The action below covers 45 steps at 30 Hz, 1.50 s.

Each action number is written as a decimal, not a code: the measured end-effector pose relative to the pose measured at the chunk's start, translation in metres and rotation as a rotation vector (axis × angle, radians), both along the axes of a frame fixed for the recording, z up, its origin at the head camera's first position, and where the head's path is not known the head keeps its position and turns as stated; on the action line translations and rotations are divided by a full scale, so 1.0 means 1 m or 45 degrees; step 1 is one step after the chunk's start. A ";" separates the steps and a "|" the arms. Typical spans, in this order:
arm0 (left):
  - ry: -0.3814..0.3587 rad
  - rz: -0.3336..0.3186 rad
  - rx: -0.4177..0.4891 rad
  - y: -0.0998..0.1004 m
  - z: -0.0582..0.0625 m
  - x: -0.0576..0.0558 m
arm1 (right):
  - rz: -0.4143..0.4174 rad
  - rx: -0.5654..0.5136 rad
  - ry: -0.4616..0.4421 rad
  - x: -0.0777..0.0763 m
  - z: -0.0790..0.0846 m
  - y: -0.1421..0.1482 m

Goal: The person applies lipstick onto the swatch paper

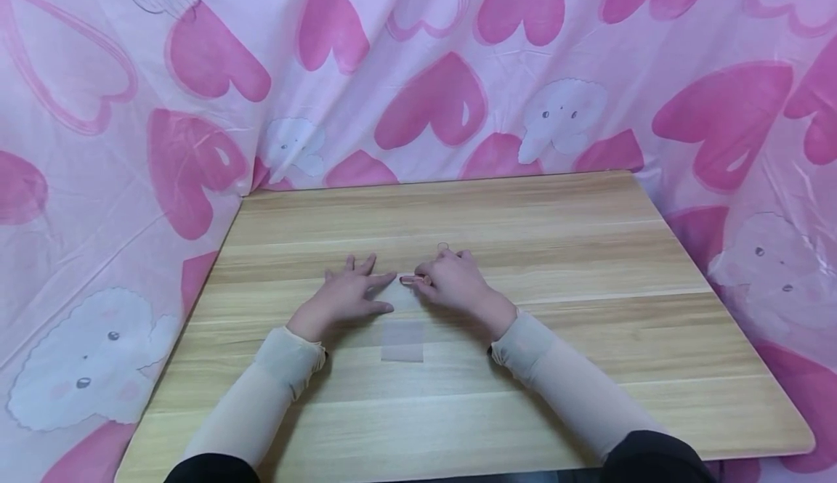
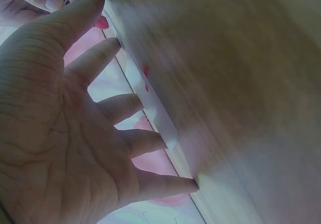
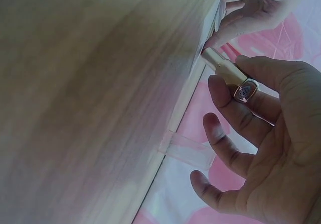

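Observation:
My right hand (image 1: 458,279) pinches a gold lipstick tube (image 3: 228,71) between thumb and index finger, its other fingers loosely bent. In the head view the lipstick (image 1: 413,279) points left, its tip close to my left index finger. My left hand (image 1: 346,294) has its fingers spread, fingertips down at the table surface. A thin white sheet (image 2: 155,103) lies by those fingertips, with small red marks on it. Just beyond my right hand stands a clear cap (image 3: 188,152). A ring-like oval piece (image 3: 246,90) shows at my right fingers.
A pale, see-through square patch (image 1: 402,341) shows on the wooden table (image 1: 556,396) between my forearms. Pink curtains (image 1: 431,98) with hearts hang behind the table and on both sides.

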<state>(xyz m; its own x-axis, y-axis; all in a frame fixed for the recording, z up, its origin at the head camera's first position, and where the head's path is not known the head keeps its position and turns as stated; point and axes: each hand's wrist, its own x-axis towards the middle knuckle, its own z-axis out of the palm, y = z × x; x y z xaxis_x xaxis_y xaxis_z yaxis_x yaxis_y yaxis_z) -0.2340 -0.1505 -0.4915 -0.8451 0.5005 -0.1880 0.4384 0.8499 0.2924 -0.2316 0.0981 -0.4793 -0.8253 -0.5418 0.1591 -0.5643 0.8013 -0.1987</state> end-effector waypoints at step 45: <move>-0.019 0.023 -0.008 0.002 0.001 -0.001 | 0.139 -0.008 -0.077 0.018 0.007 -0.001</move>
